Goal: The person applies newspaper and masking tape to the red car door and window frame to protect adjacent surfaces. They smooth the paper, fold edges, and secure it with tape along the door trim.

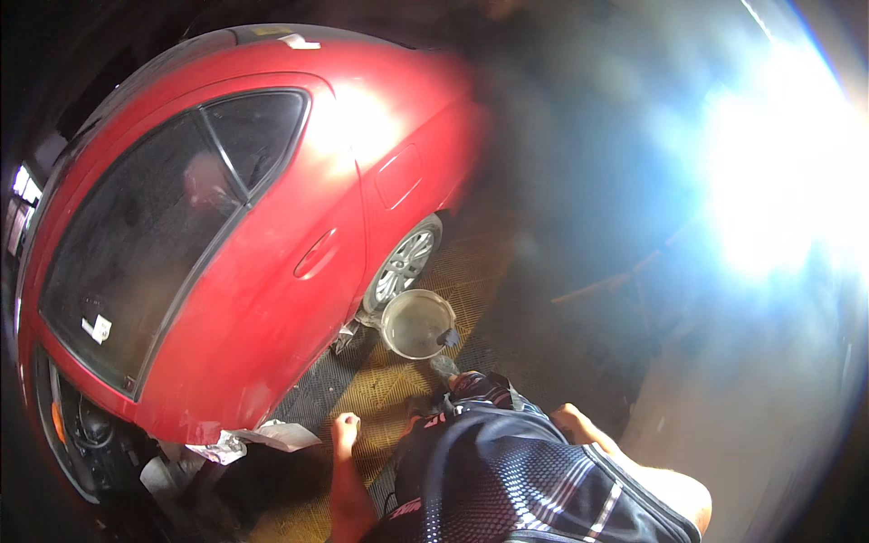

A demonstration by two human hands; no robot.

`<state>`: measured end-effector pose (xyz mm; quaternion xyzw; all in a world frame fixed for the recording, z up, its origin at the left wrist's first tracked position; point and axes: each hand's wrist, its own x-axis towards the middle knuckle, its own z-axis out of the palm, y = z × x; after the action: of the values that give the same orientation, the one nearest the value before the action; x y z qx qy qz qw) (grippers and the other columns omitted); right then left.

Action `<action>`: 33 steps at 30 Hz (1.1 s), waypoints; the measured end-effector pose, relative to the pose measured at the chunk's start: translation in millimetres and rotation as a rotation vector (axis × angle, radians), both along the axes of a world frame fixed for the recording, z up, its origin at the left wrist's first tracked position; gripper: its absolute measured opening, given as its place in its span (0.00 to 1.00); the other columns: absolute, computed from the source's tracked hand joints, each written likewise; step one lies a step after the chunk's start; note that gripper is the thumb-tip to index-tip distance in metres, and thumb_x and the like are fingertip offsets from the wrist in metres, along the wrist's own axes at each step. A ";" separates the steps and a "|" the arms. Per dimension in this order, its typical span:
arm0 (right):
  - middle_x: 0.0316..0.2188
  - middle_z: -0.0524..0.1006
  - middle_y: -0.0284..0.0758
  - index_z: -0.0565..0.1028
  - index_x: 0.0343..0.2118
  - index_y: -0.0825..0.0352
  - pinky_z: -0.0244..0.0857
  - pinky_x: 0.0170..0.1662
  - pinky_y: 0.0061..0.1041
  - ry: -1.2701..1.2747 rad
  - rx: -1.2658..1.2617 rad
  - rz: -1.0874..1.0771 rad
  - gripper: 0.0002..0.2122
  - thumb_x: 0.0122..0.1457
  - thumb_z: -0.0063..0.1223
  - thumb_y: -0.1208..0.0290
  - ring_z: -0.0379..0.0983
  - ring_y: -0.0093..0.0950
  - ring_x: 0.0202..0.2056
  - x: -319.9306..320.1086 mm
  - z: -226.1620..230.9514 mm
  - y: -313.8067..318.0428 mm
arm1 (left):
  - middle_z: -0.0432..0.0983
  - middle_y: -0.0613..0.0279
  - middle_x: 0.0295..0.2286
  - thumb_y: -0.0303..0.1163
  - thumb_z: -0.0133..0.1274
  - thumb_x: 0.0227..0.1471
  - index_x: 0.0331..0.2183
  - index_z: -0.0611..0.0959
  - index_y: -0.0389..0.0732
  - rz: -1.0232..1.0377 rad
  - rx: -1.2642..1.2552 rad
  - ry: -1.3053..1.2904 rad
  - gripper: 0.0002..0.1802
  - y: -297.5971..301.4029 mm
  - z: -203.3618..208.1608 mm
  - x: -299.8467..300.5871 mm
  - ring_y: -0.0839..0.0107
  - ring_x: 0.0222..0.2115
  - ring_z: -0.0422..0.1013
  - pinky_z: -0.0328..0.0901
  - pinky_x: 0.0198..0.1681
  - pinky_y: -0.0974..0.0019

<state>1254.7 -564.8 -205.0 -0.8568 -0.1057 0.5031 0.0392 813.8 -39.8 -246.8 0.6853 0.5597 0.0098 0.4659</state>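
Note:
My left hand (345,429) hangs low beside the red car (272,299), its fingers curled closed. It touches nothing around it, and the inside of the grip is hidden. By my right hip, my right hand (567,418) shows only in part, with its fingers out of sight. A pale round bucket (405,328) stands on the floor ahead of my feet, close to the car's wheel (404,265). Over the bucket's right rim hangs a small dark piece, perhaps a cloth (448,338). My shoe (444,366) is just this side of the bucket.
The car fills the left side, with crumpled pale sheeting (281,435) along its lower edge near an open front part. Yellow and dark ridged floor tiles (385,385) lie underfoot. A glaring light (778,172) washes out the right side.

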 end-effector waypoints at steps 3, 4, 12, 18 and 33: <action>0.26 0.82 0.41 0.82 0.31 0.69 0.74 0.33 0.35 -0.120 0.006 -0.678 0.12 0.56 0.55 0.64 0.81 0.34 0.29 -2.1 0.3 -32.8 | 0.82 0.56 0.24 0.34 0.55 0.56 0.42 0.83 0.36 -0.043 -0.062 0.008 0.15 22.5 41.4 74.6 0.71 0.18 0.77 0.70 0.23 0.67; 0.26 0.82 0.41 0.82 0.31 0.70 0.74 0.33 0.35 -0.114 -0.014 -0.702 0.12 0.55 0.56 0.64 0.81 0.34 0.29 -8.5 8.7 -40.0 | 0.81 0.56 0.23 0.34 0.55 0.56 0.43 0.83 0.36 -0.082 -0.067 0.038 0.15 22.5 44.5 93.5 0.71 0.18 0.78 0.70 0.23 0.66; 0.37 0.84 0.39 0.82 0.42 0.66 0.72 0.43 0.35 -0.022 0.043 -0.509 0.15 0.56 0.59 0.62 0.80 0.34 0.38 1.7 -11.2 -16.4 | 0.82 0.47 0.28 0.39 0.54 0.55 0.42 0.83 0.36 -0.415 0.276 0.088 0.18 -55.6 9.1 164.4 0.59 0.31 0.81 0.72 0.36 0.57; 0.41 0.83 0.40 0.82 0.45 0.66 0.71 0.45 0.35 0.074 0.214 -0.427 0.17 0.57 0.60 0.62 0.79 0.35 0.40 101.2 -93.1 -25.2 | 0.80 0.40 0.41 0.49 0.61 0.47 0.45 0.83 0.40 -0.539 -0.187 0.272 0.27 -113.8 -3.2 195.5 0.46 0.43 0.77 0.70 0.48 0.53; 0.29 0.79 0.34 0.76 0.42 0.67 0.65 0.23 0.24 -0.052 0.680 -1.091 0.08 0.65 0.49 0.70 0.76 0.26 0.26 347.4 -62.0 9.0 | 0.74 0.44 0.52 0.49 0.56 0.52 0.56 0.75 0.40 -0.378 0.022 0.431 0.34 -80.4 79.0 300.6 0.48 0.53 0.71 0.65 0.56 0.54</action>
<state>1602.1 -555.8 -266.9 -0.7392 0.1908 0.3284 0.5562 1114.4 -120.1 -167.7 0.7687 0.5082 -0.2169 0.3223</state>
